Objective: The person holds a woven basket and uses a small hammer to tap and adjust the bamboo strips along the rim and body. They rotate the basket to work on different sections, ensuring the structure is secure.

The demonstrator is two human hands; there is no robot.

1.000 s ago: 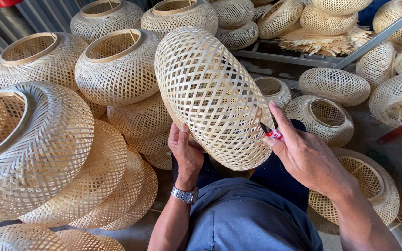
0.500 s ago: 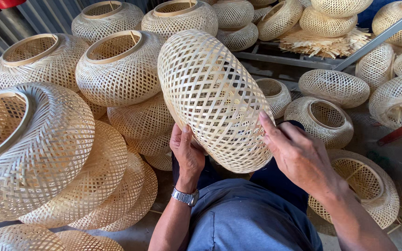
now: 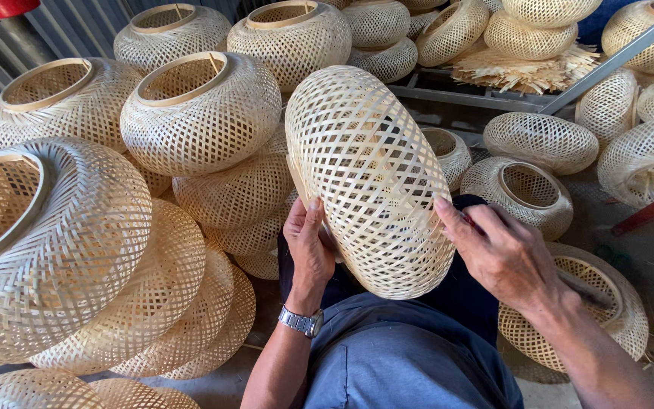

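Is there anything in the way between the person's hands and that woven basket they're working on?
Nothing visible. The left hand lies flat against the woven bamboo basket at its left edge, and the right hand touches its right side. The other baskets sit apart, to the sides and behind.

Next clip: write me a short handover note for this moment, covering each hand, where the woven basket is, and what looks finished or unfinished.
Left hand: palm and fingers flat against the woven bamboo basket, steadying its lower left side.
Right hand: fingertips on the basket's right edge; something small and red shows beneath the fingers, too hidden to identify.
Basket: held on its side above the lap, weave looks complete on the visible side.
Stacked baskets lie to the left.
What remains cannot be judged from here.
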